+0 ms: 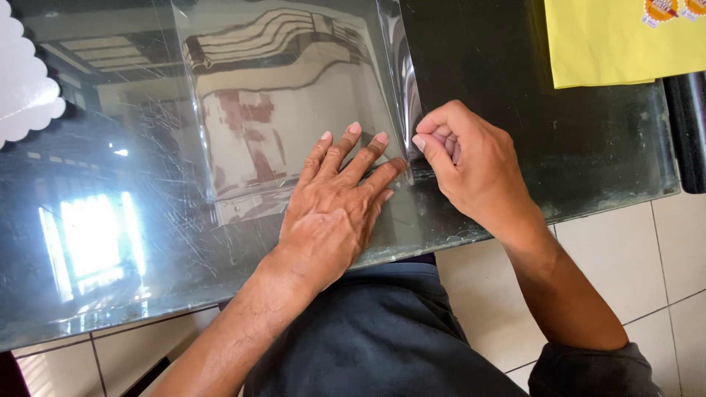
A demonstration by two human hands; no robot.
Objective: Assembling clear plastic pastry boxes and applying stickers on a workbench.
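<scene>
The left hand (334, 202) is lying flat, fingers spread, pressing a clear film (294, 103) onto the glass bench (588, 154) near its front edge. Just right of it, the right hand (471, 165) is curling shut, pinching the film's right edge. A yellow sheet (618, 40) is lying at the far right, a white scalloped card (22, 81) at the far left.

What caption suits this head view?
Left hand flattens clear film on glass table; right hand pinches its edge.

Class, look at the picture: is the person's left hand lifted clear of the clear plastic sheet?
No, the left hand lies flat, fingers spread, pressing on the clear plastic sheet.
</scene>
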